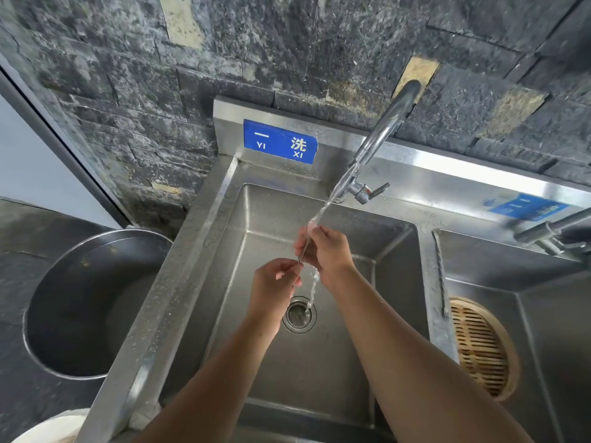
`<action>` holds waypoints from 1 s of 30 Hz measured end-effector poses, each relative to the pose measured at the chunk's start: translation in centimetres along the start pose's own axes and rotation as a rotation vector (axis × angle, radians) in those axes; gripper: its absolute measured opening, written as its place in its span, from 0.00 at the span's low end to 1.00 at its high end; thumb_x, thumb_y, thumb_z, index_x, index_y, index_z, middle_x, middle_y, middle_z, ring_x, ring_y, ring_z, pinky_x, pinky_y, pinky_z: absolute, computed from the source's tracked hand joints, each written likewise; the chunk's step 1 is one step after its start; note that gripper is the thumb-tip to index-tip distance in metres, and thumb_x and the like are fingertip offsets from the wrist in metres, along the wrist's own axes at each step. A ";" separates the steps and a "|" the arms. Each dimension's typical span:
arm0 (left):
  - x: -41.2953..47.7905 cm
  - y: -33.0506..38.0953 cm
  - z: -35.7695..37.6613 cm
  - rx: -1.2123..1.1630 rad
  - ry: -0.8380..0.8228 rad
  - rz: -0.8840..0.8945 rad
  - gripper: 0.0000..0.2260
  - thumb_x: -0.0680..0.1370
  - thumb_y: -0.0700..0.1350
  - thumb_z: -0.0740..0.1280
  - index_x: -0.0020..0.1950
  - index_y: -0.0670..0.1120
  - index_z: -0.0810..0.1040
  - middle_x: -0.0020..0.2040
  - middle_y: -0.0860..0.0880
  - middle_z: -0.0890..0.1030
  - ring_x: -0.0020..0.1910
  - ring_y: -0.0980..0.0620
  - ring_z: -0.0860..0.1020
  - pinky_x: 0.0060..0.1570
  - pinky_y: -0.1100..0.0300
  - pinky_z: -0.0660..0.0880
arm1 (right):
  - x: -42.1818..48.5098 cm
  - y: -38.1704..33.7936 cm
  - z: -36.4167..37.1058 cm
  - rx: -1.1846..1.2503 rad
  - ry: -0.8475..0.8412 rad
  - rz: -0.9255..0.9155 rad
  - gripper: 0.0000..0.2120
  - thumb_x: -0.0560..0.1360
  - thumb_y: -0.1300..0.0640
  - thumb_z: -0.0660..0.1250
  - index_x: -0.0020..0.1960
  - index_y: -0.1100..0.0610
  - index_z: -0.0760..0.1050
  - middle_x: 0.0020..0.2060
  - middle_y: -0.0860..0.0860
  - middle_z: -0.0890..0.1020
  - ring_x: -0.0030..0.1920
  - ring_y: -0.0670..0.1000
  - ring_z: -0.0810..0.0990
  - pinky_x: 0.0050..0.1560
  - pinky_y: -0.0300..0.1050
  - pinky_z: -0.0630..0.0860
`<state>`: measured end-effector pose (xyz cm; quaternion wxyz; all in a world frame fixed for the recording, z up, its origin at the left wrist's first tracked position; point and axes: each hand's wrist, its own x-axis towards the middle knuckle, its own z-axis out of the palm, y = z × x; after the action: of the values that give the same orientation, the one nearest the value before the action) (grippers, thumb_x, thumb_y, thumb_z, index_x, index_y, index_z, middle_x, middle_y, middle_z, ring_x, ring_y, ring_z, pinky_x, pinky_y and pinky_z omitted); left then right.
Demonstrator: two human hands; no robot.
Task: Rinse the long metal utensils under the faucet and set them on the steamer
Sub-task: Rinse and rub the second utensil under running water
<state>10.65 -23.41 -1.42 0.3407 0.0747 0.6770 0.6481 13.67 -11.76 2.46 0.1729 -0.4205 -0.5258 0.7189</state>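
Note:
Both my hands hold one thin long metal utensil (304,249) over the left sink basin (345,346), under the running stream from the faucet (388,123). My right hand (324,251) grips its upper part, where the water strikes. My left hand (276,279) pinches its lower end. A second long twisted metal utensil (440,273) lies along the divider between the two basins, its forked tip near the round bamboo steamer (481,348), which sits in the right basin.
Water runs down into the drain (299,314). A large metal pot (86,302) stands on the dark counter to the left of the sink. A second faucet (556,231) reaches over the right basin. A blue sign (279,142) is on the backsplash.

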 end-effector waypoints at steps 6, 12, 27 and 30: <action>1.3 2.3 0.8 0.003 -0.014 0.060 0.07 0.78 0.39 0.65 0.42 0.42 0.80 0.25 0.52 0.73 0.21 0.57 0.65 0.20 0.68 0.60 | 0.2 -1.9 -0.2 0.127 -0.059 0.031 0.18 0.85 0.55 0.55 0.50 0.63 0.80 0.38 0.57 0.86 0.38 0.53 0.85 0.38 0.44 0.81; 3.1 4.7 1.9 -0.034 -0.125 0.051 0.10 0.78 0.40 0.63 0.39 0.40 0.80 0.27 0.49 0.75 0.21 0.56 0.67 0.19 0.66 0.61 | 0.8 -2.7 -1.0 0.183 -0.127 -0.028 0.09 0.82 0.60 0.61 0.53 0.60 0.79 0.41 0.54 0.82 0.37 0.51 0.79 0.41 0.42 0.76; 3.9 7.0 3.8 0.039 -0.194 0.269 0.14 0.83 0.40 0.59 0.39 0.44 0.78 0.23 0.57 0.75 0.22 0.62 0.70 0.24 0.69 0.66 | 1.4 -3.9 -1.7 0.018 -0.087 -0.119 0.08 0.79 0.66 0.64 0.42 0.60 0.76 0.29 0.55 0.80 0.26 0.52 0.78 0.28 0.42 0.76; 3.8 6.8 3.7 0.021 -0.195 0.240 0.15 0.83 0.40 0.58 0.39 0.44 0.77 0.24 0.56 0.74 0.23 0.60 0.68 0.24 0.68 0.64 | 1.5 -4.6 -1.5 -0.113 -0.075 -0.177 0.06 0.79 0.67 0.64 0.44 0.66 0.76 0.32 0.60 0.77 0.26 0.53 0.75 0.30 0.43 0.72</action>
<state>7.54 -17.30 3.74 0.3241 0.2215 0.6337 0.6666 13.08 -8.02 5.86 0.1919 -0.3545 -0.6068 0.6851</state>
